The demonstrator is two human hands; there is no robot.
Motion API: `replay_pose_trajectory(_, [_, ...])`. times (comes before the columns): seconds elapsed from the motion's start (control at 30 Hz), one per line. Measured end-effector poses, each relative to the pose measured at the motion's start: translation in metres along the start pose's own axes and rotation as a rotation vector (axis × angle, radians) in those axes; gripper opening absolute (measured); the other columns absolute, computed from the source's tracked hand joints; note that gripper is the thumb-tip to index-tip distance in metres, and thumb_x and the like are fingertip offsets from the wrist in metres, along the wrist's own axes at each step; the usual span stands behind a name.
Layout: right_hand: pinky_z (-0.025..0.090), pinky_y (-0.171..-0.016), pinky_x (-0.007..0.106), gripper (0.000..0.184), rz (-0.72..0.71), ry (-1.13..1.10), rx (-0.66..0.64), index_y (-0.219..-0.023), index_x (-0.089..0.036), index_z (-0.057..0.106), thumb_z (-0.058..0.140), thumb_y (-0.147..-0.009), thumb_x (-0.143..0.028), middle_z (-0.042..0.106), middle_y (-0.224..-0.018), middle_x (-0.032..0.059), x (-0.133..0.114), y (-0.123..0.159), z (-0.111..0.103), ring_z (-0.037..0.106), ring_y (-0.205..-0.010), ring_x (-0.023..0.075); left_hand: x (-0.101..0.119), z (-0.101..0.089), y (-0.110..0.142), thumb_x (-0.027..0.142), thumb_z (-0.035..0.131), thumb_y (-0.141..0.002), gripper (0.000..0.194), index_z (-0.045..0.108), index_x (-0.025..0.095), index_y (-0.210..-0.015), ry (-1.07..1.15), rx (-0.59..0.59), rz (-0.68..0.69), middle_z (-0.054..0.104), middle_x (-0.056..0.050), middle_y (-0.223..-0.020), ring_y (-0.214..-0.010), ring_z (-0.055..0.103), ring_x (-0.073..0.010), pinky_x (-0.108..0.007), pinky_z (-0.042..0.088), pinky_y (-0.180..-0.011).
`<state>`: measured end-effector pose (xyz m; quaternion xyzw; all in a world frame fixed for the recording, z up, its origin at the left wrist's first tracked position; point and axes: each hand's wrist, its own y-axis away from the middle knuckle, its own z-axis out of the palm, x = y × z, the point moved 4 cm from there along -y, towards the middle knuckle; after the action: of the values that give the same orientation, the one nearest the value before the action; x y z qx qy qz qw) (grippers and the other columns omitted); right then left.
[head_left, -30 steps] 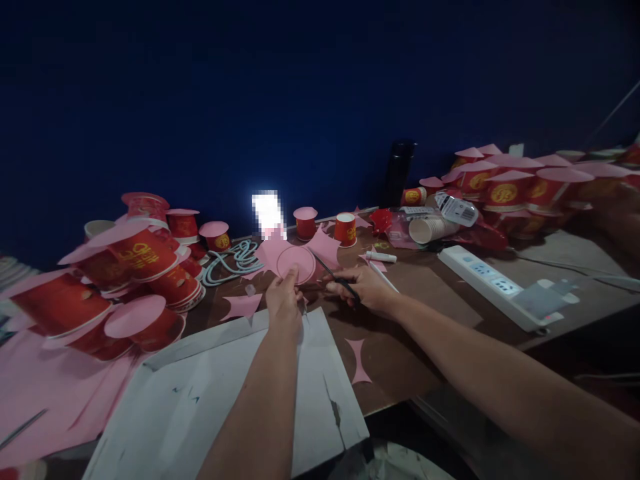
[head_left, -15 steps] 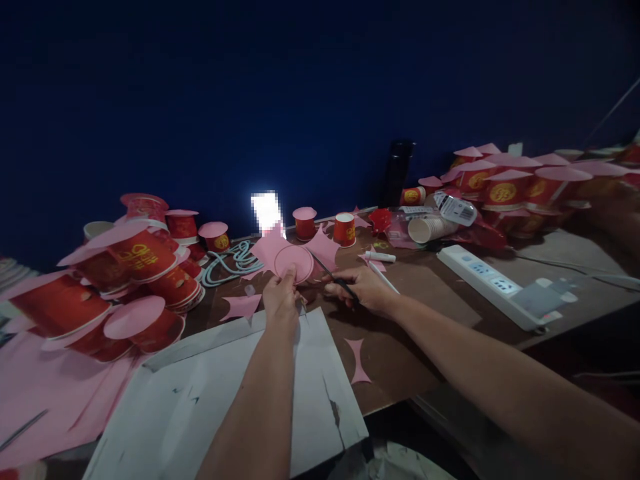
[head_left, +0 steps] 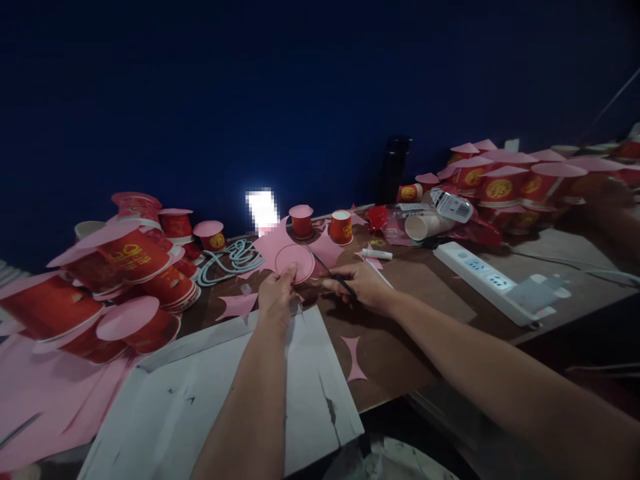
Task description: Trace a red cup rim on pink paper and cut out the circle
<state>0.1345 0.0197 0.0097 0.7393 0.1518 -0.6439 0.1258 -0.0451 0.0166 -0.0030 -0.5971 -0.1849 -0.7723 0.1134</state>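
My left hand pinches the lower edge of a piece of pink paper, thumb on top. A circle is drawn on that paper, and its outer part spreads out in points. Around the handles of black scissors my right hand is closed. The blades reach up and left to the right side of the drawn circle. Pink offcuts lie beside the hands, one of them a concave scrap nearer me. Below my left forearm is a white board or folded sheet.
Red paper cups with pink discs are piled at left, with more cups at right. A power strip, a white marker, a coiled cable and a black bottle share the table. A blurred hand appears at far right.
The whole view has shifted slightly, so most things appear a little further left. The pink paper has turned slightly in my left hand; the scissors stay at the circle's right side.
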Motion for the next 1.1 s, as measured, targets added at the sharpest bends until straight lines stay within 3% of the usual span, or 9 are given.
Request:
replay_pose_trajectory(0.2, [0.03,-0.039,0.018,0.043,-0.024,-0.024,-0.008,-0.094,-0.014,0.074,0.072,-0.07,-0.049,0.051,-0.056,-0.0032,-0.0025,0.0013,0.0019,0.042,-0.045,0.0051,-0.0019,-0.0021,-0.0026,0.041,0.081,-0.052,0.046,0.042,0.018,-0.06,-0.012,-0.008,-0.008,0.039,0.009,-0.044,-0.036,0.036,-0.0039,-0.016,0.029,-0.036])
replay_pose_trajectory(0.53, [0.028,-0.039,0.018,0.05,-0.004,-0.016,-0.004,-0.102,-0.013,0.073,0.073,-0.068,-0.051,0.054,-0.059,-0.002,0.0014,-0.0001,0.0001,0.041,-0.044,0.0047,-0.0035,-0.0042,-0.0079,0.039,0.082,-0.05,0.046,0.043,0.018,-0.061,0.024,-0.011,-0.009,0.04,0.009,-0.046,-0.04,0.036,-0.0033,-0.015,0.032,-0.039])
replay_pose_trajectory(1.1, [0.03,-0.041,0.019,0.048,-0.018,0.004,-0.022,-0.102,-0.013,0.073,0.072,-0.071,-0.049,0.053,-0.056,-0.0021,-0.0031,0.0016,-0.0002,0.042,-0.045,0.0059,0.0014,-0.0053,-0.0073,0.041,0.082,-0.051,0.049,0.04,0.018,-0.061,0.036,-0.041,-0.009,0.038,0.009,-0.046,-0.04,0.036,-0.0034,-0.015,0.03,-0.038])
